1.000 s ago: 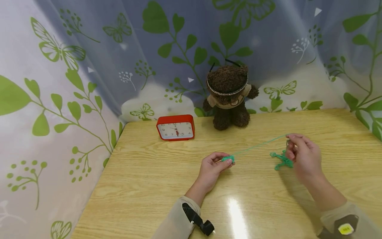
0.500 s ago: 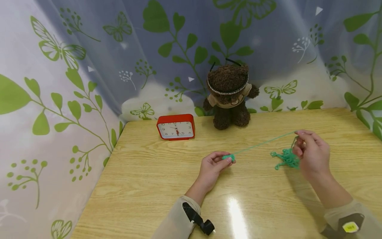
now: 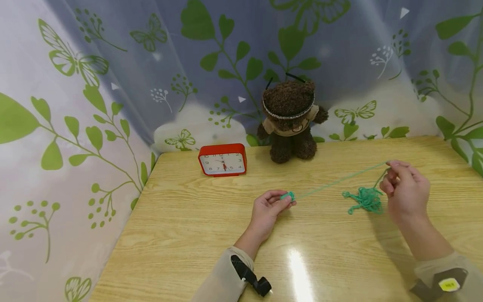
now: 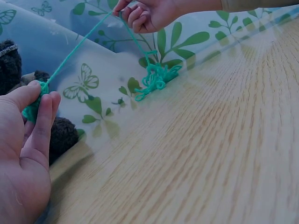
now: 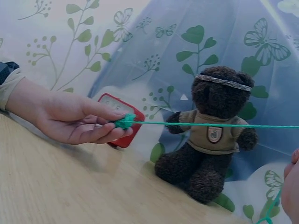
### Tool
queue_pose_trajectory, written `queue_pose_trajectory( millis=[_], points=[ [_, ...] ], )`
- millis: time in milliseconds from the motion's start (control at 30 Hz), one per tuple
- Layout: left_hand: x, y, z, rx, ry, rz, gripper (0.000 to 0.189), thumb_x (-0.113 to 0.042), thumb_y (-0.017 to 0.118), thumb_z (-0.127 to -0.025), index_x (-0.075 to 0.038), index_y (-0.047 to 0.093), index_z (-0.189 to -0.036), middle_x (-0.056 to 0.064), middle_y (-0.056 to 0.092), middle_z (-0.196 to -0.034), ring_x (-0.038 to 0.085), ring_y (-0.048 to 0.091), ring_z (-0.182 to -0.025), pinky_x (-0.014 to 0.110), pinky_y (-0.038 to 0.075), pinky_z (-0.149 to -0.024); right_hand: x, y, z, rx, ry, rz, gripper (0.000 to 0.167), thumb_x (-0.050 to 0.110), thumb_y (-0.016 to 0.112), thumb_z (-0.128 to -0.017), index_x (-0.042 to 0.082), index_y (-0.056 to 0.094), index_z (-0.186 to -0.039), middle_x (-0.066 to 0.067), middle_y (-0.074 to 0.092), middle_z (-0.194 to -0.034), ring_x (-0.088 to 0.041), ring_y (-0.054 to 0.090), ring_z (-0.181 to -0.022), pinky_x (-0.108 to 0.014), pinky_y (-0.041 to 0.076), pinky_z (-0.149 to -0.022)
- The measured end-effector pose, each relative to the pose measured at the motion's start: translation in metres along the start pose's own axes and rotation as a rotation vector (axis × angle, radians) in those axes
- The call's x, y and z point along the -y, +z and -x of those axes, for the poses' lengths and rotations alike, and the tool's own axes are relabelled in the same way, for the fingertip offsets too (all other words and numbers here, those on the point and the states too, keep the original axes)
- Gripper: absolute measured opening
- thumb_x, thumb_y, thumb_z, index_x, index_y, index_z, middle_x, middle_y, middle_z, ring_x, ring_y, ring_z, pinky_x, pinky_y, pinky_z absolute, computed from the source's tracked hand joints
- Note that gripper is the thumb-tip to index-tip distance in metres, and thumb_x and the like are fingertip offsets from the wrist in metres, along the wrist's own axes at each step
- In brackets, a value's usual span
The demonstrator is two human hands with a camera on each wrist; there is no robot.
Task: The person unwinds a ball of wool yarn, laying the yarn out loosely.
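My left hand (image 3: 266,212) pinches a small green crocheted piece (image 5: 125,121) between thumb and fingers, above the wooden table. From it a strand of green yarn (image 4: 77,47) runs taut up to the right. My right hand (image 3: 409,193) pinches the far end of that strand between thumb and forefinger, its other fingers curled. Below those fingertips the yarn hangs down to a loose, curly heap of green yarn (image 3: 367,199) on the table, just left of the right hand. In the right wrist view only an edge of the right hand shows.
A red alarm clock (image 3: 222,160) stands at the back left of the wooden table (image 3: 181,235). A brown teddy bear (image 5: 212,135) with a headband and beige shirt sits against the leaf-patterned curtain (image 3: 234,50) behind.
My right hand has moved right and slightly away, drawing the strand longer and uncovering more of the yarn heap. The left hand has stayed nearly still with the crocheted piece.
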State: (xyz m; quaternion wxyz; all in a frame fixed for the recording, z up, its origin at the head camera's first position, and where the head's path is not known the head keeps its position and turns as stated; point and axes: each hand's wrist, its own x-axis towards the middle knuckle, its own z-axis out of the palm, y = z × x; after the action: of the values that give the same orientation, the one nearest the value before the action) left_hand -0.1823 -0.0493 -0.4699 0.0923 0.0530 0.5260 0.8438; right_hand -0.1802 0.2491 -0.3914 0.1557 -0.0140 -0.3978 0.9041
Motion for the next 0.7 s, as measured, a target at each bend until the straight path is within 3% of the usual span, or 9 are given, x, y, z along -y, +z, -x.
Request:
queue_pose_trajectory(
  millis=[300,467,700],
  points=[
    [0.0,0.0,0.0,-0.001,-0.002,0.006,0.017,0.005,0.065,-0.093,0.003,0.065,-0.11,0.002,0.072,-0.093,0.011,0.075,-0.085,0.022,0.061,-0.084,0.013,-0.003,-0.008,-0.054,-0.062,-0.079,0.019,-0.003,0.058,-0.098,-0.008,0.065,-0.081,-0.007,0.048,-0.062,-0.014,0.038,-0.039,-0.028,0.013,-0.05],
    [0.0,0.0,0.0,-0.004,0.016,0.006,0.018,0.007,0.064,-0.093,0.004,0.065,-0.11,0.002,0.072,-0.093,0.012,0.075,-0.085,0.023,0.062,-0.084,0.019,-0.006,-0.012,-0.084,-0.056,-0.115,0.019,-0.003,0.056,-0.098,-0.008,0.063,-0.081,-0.007,0.047,-0.062,-0.016,0.036,-0.039,-0.028,0.014,-0.048],
    [0.001,0.0,-0.002,-0.056,0.022,0.015,0.019,0.005,0.066,-0.092,0.005,0.065,-0.111,0.0,0.074,-0.094,0.012,0.075,-0.085,0.024,0.061,-0.086,0.026,-0.012,-0.015,-0.144,-0.081,-0.139,0.019,-0.001,0.056,-0.099,-0.007,0.058,-0.08,-0.006,0.046,-0.063,-0.016,0.035,-0.041,-0.027,0.02,-0.046]
  ],
)
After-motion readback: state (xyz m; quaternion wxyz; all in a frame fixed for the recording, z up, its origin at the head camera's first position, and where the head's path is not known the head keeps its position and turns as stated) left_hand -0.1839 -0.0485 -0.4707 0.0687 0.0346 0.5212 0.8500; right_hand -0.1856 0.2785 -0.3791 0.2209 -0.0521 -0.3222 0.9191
